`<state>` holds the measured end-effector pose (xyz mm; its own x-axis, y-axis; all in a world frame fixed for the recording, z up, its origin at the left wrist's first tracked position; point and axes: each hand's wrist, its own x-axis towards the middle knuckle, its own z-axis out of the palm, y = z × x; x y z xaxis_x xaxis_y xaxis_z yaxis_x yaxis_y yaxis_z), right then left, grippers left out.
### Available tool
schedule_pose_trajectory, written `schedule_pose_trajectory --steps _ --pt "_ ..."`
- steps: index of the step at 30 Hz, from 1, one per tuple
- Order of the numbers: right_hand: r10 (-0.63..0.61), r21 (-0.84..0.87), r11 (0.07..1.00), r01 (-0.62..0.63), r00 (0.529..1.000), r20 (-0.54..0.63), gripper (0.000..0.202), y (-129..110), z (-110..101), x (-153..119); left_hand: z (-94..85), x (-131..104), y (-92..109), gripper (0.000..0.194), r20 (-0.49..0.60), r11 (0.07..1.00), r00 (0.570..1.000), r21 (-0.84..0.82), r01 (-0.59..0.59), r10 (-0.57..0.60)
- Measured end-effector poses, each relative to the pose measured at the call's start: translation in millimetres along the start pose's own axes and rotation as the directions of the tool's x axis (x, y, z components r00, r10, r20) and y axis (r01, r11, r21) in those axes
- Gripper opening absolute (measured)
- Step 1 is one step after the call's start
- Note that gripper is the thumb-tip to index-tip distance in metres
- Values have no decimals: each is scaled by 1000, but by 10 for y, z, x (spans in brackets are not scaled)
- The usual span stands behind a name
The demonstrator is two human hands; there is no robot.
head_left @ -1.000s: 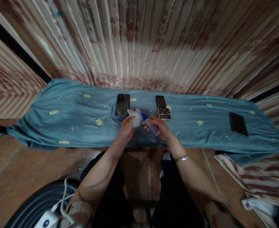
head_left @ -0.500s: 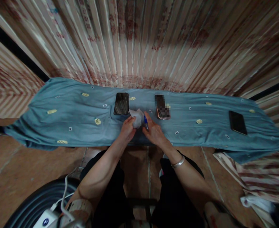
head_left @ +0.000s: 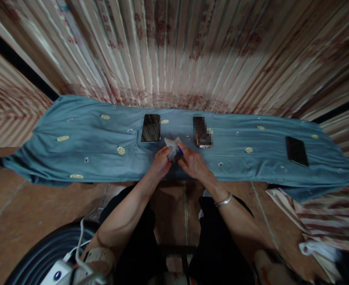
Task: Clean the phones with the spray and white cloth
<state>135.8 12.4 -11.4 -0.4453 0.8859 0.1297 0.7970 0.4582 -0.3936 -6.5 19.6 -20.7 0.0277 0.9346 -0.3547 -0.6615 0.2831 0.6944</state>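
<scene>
My left hand (head_left: 161, 160) is closed on a crumpled white tissue (head_left: 171, 147), its thumb and fingers pinching the lower left side. Facing it, my right hand (head_left: 193, 162) grips a slim object with a blue end (head_left: 180, 150); its exact kind is unclear, as fingers cover most of it. That blue end is close against the tissue's right side; whether they touch I cannot tell. Beyond my left hand lies a dark, glossy phone (head_left: 151, 128). A second dark phone-like device (head_left: 200, 138), partly pixelated, rests past my right hand.
A blue-green cloth (head_left: 103, 162) with yellow prints covers the long low surface. Toward its right end lies a black flat device (head_left: 297, 151). Pleated curtains (head_left: 168, 59) hang behind. At lower left are a black coil (head_left: 40, 253) and a white power strip (head_left: 55, 273) with cables.
My right hand has curled its index finger inward over the blue-ended object, covering more of it. The tissue has narrowed and been gathered between the hands. The camera view has shifted slightly.
</scene>
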Motion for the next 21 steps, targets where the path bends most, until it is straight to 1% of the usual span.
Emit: schedule_pose_trajectory --steps 5,9,12,15,18,21 --pt "40 -22 999 -40 999 -5 68 -31 -22 -11 -26 12 -1 12 7 1000 1000 10 -4 4" --pt "50 -34 998 -50 999 16 65 -48 -36 -8 -42 26 -28 10 28 1000 999 12 -28 27" --pt "54 -27 998 -54 999 -8 66 -29 -37 2 -48 38 -34 9 10 999 999 -3 -38 38" --pt "70 -33 997 -72 996 -59 69 41 -9 18 -53 42 -11 11 -26 999 998 -19 -49 48" --pt "117 -69 990 -123 989 -85 75 154 53 49 -58 31 25 14 -64 998 997 -34 -54 52" --pt "106 -89 989 -117 987 -119 75 254 107 87 -51 1 54 12 -88 999 995 -33 -38 35"
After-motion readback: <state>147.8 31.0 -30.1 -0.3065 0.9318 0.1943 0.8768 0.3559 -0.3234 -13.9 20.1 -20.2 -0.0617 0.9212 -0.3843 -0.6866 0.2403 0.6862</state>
